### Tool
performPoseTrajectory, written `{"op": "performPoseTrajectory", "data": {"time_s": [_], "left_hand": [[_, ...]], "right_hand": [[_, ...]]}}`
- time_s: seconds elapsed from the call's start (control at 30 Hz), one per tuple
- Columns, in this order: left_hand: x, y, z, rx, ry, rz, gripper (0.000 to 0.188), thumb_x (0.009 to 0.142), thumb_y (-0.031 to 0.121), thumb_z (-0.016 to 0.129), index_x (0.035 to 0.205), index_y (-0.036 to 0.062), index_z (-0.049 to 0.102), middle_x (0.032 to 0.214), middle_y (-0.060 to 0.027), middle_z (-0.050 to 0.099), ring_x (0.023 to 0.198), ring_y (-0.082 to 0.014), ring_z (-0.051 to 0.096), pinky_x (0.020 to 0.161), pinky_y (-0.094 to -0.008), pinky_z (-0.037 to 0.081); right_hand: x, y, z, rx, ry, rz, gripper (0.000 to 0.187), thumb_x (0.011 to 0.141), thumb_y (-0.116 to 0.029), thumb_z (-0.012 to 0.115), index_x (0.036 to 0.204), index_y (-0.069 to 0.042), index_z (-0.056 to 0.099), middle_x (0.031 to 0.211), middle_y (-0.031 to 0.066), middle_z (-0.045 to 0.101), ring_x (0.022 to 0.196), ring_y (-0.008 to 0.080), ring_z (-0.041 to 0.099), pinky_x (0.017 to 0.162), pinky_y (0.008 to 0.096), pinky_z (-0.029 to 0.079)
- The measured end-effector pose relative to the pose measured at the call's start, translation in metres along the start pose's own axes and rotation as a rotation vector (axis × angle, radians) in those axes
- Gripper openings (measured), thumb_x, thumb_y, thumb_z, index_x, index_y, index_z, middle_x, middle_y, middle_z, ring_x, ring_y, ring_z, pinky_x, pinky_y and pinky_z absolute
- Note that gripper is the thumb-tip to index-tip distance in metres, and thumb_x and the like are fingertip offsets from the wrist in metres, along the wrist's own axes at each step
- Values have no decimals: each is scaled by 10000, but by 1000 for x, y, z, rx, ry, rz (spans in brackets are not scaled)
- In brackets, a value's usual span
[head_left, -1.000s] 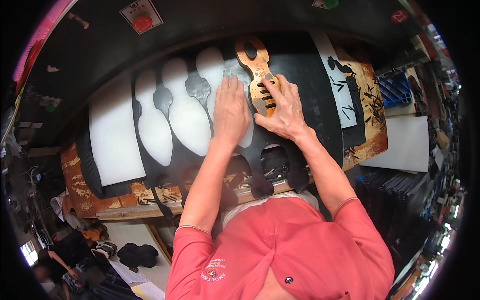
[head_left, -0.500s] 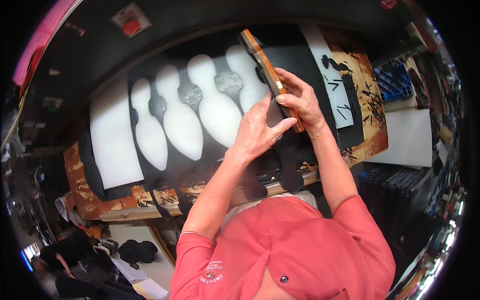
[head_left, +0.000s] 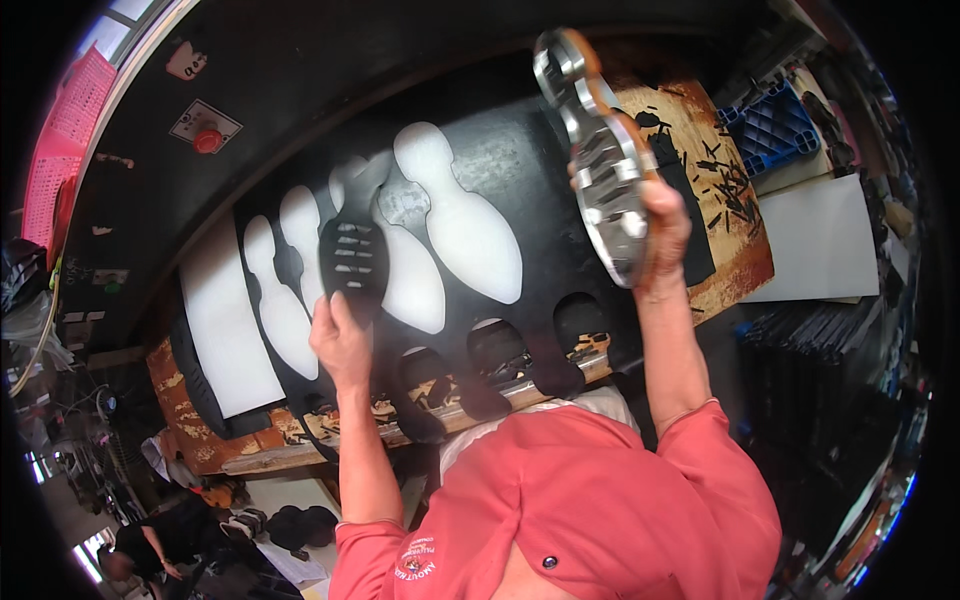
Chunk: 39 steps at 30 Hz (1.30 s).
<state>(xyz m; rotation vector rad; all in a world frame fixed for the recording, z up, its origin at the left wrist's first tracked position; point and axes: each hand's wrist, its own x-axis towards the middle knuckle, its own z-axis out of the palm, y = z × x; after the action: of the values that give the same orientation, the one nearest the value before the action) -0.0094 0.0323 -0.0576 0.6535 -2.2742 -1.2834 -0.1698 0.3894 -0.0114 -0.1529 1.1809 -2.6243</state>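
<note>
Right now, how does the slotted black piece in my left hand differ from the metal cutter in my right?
The black piece is thin and dark; the metal cutter is thicker, shiny silver with an orange side. Your left hand pinches the black piece's near end; your right hand grips the metal cutter's side. Both have narrow waists.

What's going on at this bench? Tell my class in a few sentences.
The person's left hand holds a black slotted piece by one end above the bench. The right hand holds up a metal-and-orange sole-shaped tool. Below lies a black sheet with several white sole-shaped areas showing.
</note>
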Motion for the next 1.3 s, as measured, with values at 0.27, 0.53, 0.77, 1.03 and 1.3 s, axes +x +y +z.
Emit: {"op": "performPoseTrajectory", "data": {"time_s": [0.27,0.53,0.77,1.03,1.3], "left_hand": [[-10,-31,2,81,107,87,202,1120,125,572,1076,-42,676,904,-70,711,819,-136,623,765,-314,526],[-11,-30,-3,71,91,85,186,1113,117,579,1102,-35,685,896,-77,704,796,-142,606,756,-314,519],[-10,-24,-1,64,90,102,192,1119,128,582,1069,-24,689,868,-52,693,788,-116,589,740,-293,509],[-10,-27,-3,39,65,70,260,1135,204,596,1070,-29,692,906,-42,696,823,-116,581,765,-297,510],[-10,-22,-1,28,78,59,246,1130,192,605,1080,-26,706,923,-37,707,840,-102,590,769,-287,514]], "right_hand": [[34,-48,-16,996,-260,-39,930,830,-439,858,1588,-70,465,1607,354,304,1441,512,402,1157,602,466],[30,-1,-50,569,224,119,757,995,-483,653,1553,-2,479,1511,359,453,1337,491,510,1026,572,519],[32,8,-46,-1395,275,-50,808,896,-407,832,1505,55,569,1384,239,634,1226,372,643,1101,450,506],[49,42,-102,-1417,277,-349,294,1018,-167,647,1213,26,752,1283,185,684,1187,315,670,1016,405,551],[39,10,-74,-1642,424,-241,732,961,-422,729,1476,73,573,1447,315,604,1361,419,566,1179,505,436]]}}
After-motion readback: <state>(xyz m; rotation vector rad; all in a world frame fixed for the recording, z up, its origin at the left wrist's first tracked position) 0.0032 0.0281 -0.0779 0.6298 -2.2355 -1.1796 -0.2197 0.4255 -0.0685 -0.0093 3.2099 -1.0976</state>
